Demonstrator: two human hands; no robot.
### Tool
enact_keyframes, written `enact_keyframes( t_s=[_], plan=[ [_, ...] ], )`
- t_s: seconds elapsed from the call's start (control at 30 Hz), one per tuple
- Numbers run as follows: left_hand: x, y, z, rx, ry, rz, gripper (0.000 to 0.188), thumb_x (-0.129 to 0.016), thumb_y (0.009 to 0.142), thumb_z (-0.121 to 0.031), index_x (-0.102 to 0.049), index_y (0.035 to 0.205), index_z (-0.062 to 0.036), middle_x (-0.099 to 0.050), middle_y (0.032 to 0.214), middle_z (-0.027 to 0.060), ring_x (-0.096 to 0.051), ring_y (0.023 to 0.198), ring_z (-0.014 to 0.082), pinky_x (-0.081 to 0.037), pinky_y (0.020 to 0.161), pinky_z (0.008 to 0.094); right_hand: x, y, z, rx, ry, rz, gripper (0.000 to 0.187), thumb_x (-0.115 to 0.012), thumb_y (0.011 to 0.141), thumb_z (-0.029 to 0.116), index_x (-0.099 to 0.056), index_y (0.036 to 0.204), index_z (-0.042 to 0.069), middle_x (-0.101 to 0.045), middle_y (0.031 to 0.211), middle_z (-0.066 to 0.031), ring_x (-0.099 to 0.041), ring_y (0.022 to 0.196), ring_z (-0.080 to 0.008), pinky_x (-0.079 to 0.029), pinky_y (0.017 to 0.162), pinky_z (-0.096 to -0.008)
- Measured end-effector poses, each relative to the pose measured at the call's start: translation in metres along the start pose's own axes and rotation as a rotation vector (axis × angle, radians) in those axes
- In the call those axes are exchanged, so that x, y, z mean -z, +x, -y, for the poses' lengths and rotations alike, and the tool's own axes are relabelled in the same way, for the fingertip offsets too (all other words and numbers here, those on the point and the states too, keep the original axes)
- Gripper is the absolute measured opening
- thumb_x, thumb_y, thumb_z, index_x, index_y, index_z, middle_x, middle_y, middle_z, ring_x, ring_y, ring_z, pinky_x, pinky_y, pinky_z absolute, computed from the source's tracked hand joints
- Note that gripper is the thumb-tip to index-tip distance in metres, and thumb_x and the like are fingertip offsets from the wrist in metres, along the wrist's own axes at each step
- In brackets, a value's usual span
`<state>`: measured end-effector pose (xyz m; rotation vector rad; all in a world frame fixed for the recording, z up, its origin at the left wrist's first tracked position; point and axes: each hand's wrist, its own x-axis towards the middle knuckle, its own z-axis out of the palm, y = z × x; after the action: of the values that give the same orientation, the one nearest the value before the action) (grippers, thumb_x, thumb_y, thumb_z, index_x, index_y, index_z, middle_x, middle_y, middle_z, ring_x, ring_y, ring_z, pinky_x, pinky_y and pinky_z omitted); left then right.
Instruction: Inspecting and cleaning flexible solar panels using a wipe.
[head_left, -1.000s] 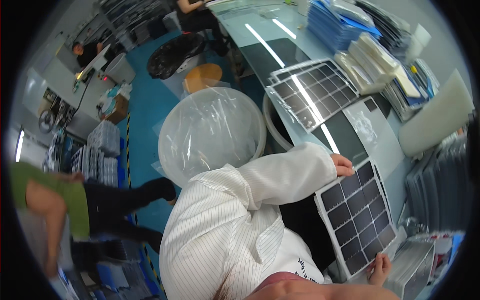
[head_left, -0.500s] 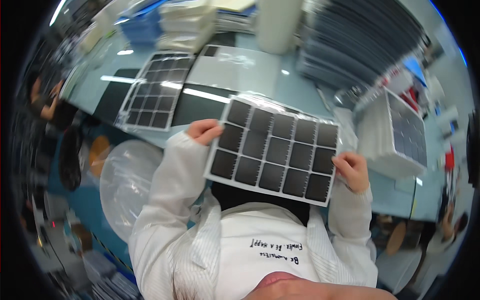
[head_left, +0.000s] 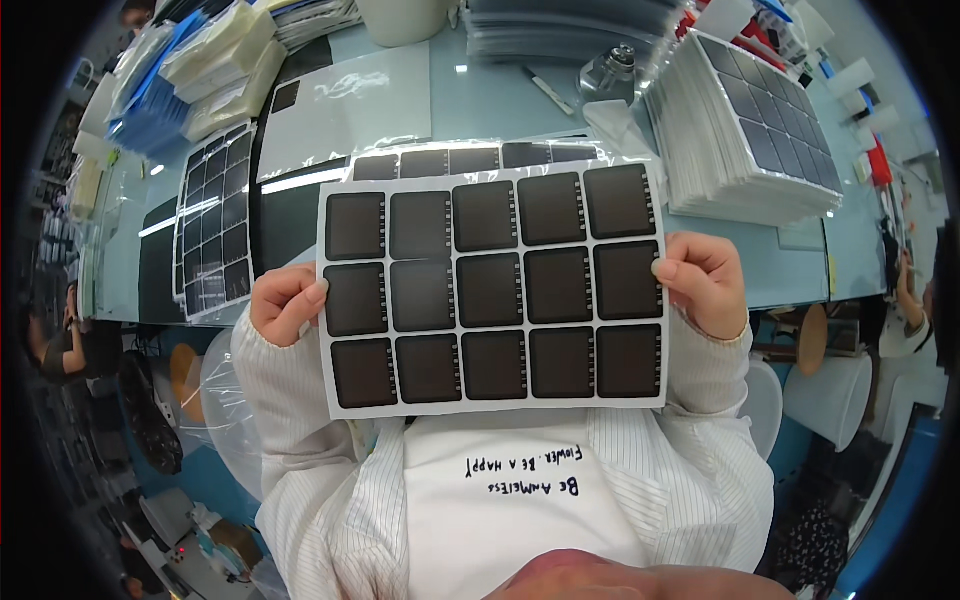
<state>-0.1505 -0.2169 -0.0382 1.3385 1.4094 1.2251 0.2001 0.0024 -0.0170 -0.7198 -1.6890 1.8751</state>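
You are gripping a white rectangular sheet of fifteen dark square cells (head_left: pixel 492 292) above your chest, left hand (head_left: pixel 285 303) pinching its left edge, right hand (head_left: pixel 705 280) pinching its right edge, a stack of similar white sheets (head_left: pixel 745 135) lying beyond it to the right.

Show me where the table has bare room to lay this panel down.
Bare glass lies between the clear sheet and the pen, and right of the panel below the white stack. The far edge is crowded with stacks; the dark panel fills the left.

Head-worn fisheye, looking steeply down from close above onto a held-up panel (head_left: pixel 492 290) and the table (head_left: pixel 500 100) beyond.
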Motion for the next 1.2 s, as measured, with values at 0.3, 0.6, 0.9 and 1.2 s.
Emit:
enact_keyframes(
  t_s=[0.3,0.6,0.9,1.2],
  plan=[
    [0.015,0.013,0.001,0.104,-0.076,0.104,0.031,-0.046,0.088,-0.009,-0.049,0.059,-0.0006,-0.052,0.057,0.0040,-0.043,0.050,0.0082,-0.033,0.048,0.0226,-0.010,0.002,0.013,-0.031,0.116,-0.082,0.021,-0.058,0.076,0.005,-0.049,0.058,0.000,-0.048,0.056,-0.0013,-0.034,0.045,-0.0046,-0.022,0.043,-0.0209],
    [0.023,0.015,0.010,0.110,-0.073,0.114,0.027,-0.047,0.087,-0.007,-0.052,0.061,0.0016,-0.052,0.059,0.0041,-0.043,0.051,0.0077,-0.032,0.049,0.0223,-0.007,0.016,0.012,0.016,-0.032,-0.029,0.023,-0.061,0.072,0.008,-0.050,0.054,-0.001,-0.048,0.051,-0.0032,-0.035,0.040,-0.0060,-0.021,0.039,-0.0225],
    [0.028,0.010,0.015,0.174,-0.102,0.149,0.027,-0.048,0.087,-0.007,-0.051,0.061,0.0010,-0.050,0.057,0.0029,-0.042,0.052,0.0092,-0.034,0.051,0.0241,-0.011,0.023,0.016,0.039,-0.028,-0.058,0.024,-0.062,0.070,0.009,-0.048,0.053,0.000,-0.046,0.050,-0.0024,-0.036,0.040,-0.0067,-0.023,0.040,-0.0223],
    [0.028,0.007,0.016,0.060,-0.110,0.102,0.028,-0.047,0.085,-0.004,-0.047,0.058,-0.0015,-0.051,0.058,0.0045,-0.043,0.053,0.0106,-0.033,0.051,0.0240,-0.013,0.029,0.018,0.012,-0.106,-0.019,0.022,-0.063,0.070,0.007,-0.051,0.053,-0.001,-0.048,0.048,-0.0027,-0.039,0.041,-0.0074,-0.025,0.040,-0.0221]
  ],
)
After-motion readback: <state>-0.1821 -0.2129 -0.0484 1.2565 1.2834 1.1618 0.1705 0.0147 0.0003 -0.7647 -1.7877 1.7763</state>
